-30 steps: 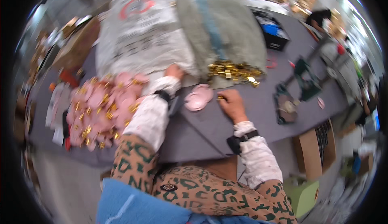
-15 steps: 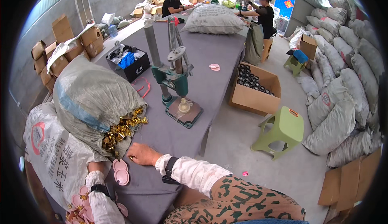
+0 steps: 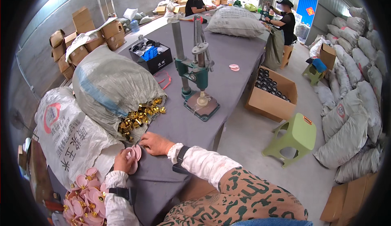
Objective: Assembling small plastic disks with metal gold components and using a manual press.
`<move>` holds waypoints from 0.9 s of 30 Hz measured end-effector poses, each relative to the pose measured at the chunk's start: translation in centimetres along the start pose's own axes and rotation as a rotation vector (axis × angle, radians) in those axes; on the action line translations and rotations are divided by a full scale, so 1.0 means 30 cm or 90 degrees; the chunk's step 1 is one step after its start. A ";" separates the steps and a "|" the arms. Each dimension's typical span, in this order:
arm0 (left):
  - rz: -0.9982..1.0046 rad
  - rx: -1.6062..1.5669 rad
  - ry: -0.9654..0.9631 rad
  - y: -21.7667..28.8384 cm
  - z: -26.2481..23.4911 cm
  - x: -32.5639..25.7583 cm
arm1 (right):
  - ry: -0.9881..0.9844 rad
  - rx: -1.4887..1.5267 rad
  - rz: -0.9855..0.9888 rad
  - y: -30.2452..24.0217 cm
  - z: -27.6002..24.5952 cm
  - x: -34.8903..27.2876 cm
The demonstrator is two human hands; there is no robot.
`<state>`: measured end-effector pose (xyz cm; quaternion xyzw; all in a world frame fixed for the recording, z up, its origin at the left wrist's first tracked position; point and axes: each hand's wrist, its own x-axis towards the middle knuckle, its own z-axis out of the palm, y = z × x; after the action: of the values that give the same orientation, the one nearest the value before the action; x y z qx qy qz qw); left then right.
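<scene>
The surface runs from me toward 1 o'clock, and the grey sack lies on it at 9 o'clock of my view. The white sack is between 8 and 9 o'clock, just beside the grey one. On the floor at 3 o'clock stands a carton with black round things inside. The green press stands on the surface near 12 o'clock; no hand is touching it. The pile of pink pieces with gold parts is between 7 and 8 o'clock, near the left sleeve.

What has changed in the last half second is the left hand: it was at the mouth of the white sack, and now it is at the pink discs. For the work, I judge this means that both hands are together at one place. The discs are at 8 o'clock from the right hand, overlapping each other. The left fingers are curled and clamped on them, as it seems to me. The right fingers are drawn together just beside the discs; whether a small part sits between their tips, I cannot tell. Smallest are the gold pieces, which spill from the grey sack at 12 o'clock from the discs.
</scene>
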<state>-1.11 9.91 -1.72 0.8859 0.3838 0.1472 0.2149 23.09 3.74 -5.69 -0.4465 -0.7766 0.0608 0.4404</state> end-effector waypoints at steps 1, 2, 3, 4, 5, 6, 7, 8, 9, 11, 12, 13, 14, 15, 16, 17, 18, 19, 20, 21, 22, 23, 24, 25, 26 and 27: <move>-0.023 0.007 0.010 0.006 0.003 0.005 | -0.002 0.002 -0.003 -0.010 -0.008 0.002; -0.026 0.007 0.012 0.016 0.004 0.009 | 0.012 -0.010 -0.024 -0.022 -0.014 0.003; -0.054 0.060 0.078 0.040 0.004 0.012 | 0.025 -0.024 -0.045 -0.036 -0.015 0.005; -0.081 0.114 0.142 0.056 0.003 0.018 | 0.009 -0.046 -0.030 -0.030 -0.010 0.005; -0.082 0.116 0.139 0.058 0.006 0.020 | 0.010 -0.043 -0.028 -0.025 -0.004 0.000; -0.075 0.114 0.163 0.060 0.010 0.022 | 0.002 -0.056 -0.006 -0.021 -0.002 0.001; -0.069 0.112 0.186 0.062 0.008 0.018 | -0.007 -0.067 0.016 -0.020 0.003 0.001; -0.085 0.126 0.127 0.057 -0.007 0.008 | 0.018 -0.072 0.002 -0.023 0.017 0.002; -0.102 0.126 0.132 0.062 -0.011 -0.005 | 0.007 -0.061 -0.006 -0.012 0.027 0.004; -0.163 -0.062 0.230 0.068 0.000 -0.052 | -0.014 -0.121 -0.064 0.006 0.063 0.007; -0.184 -0.047 0.232 0.088 0.002 -0.065 | 0.018 -0.134 -0.076 0.016 0.070 0.008; -0.216 -0.035 0.238 0.103 0.012 -0.062 | 0.033 -0.147 -0.046 0.015 0.063 0.005; -0.241 -0.034 0.201 0.092 0.028 -0.070 | 0.043 -0.088 -0.097 -0.001 0.038 0.017; -0.168 -0.058 0.276 0.117 0.061 -0.101 | 0.014 -0.110 -0.058 -0.047 -0.007 0.029; -0.149 -0.039 0.231 0.149 0.054 -0.107 | 0.025 -0.116 -0.056 -0.045 -0.029 0.030; -0.105 0.071 0.269 0.158 0.078 -0.106 | 0.051 -0.137 -0.018 -0.035 -0.038 0.026; -0.050 0.077 0.328 0.177 0.077 -0.108 | -0.025 -0.112 0.114 -0.018 -0.051 0.017; -0.033 0.064 0.391 0.217 0.058 -0.125 | -0.006 -0.097 0.127 -0.003 -0.051 0.008; -0.055 0.022 0.401 0.238 0.036 -0.141 | 0.015 -0.088 0.142 0.011 -0.042 0.006; -0.057 -0.043 0.425 0.233 0.025 -0.154 | -0.004 -0.077 0.127 0.010 -0.026 0.013; -0.130 -0.149 0.401 0.228 0.012 -0.170 | 0.038 -0.047 0.149 0.013 -0.014 0.017; -0.196 -0.257 0.374 0.228 0.003 -0.181 | 0.083 -0.020 0.175 0.018 -0.008 0.017; -0.198 -0.259 0.377 0.218 0.005 -0.176 | 0.083 0.052 0.255 0.023 -0.007 0.013; -0.256 -0.283 0.365 0.204 0.006 -0.186 | 0.074 0.055 0.249 -0.035 -0.016 0.031; -0.312 -0.307 0.351 0.195 0.011 -0.191 | 0.056 0.265 0.323 -0.091 -0.039 0.043; -0.313 -0.309 0.352 0.197 0.021 -0.200 | 0.040 0.474 0.396 -0.164 -0.064 0.053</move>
<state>-1.17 1.67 0.07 0.6196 0.5803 0.4092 0.3346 21.03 1.44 -1.13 -0.4713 -0.5178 0.4500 0.5543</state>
